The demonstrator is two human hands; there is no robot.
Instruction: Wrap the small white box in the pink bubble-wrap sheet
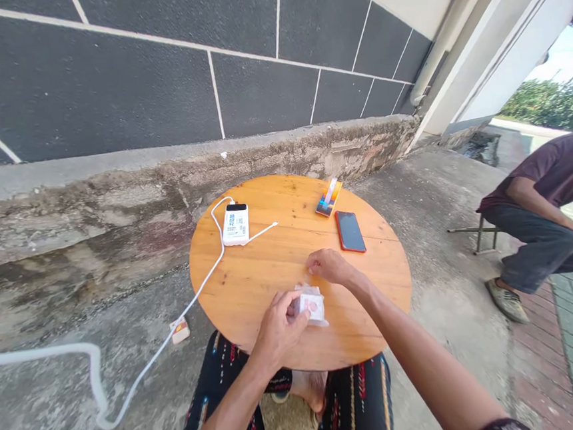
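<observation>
Left grip (281,326) has a boxy, crinkly clear-plastic packet (313,307), long axis roughly wallward; right grip (330,266) curled, can't tell if empty.

No wording can be read for certain. Blue characters stand on the face of the white power bank (236,226) (blocky, but too small to make out). A reddish printed mark shows on the plastic-wrapped packet (313,308), and the orange-and-blue carton (324,208) bears illegible printing.

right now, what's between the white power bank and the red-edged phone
In the head view, a short white cable, then wooden tabletop up to the phone.
</observation>
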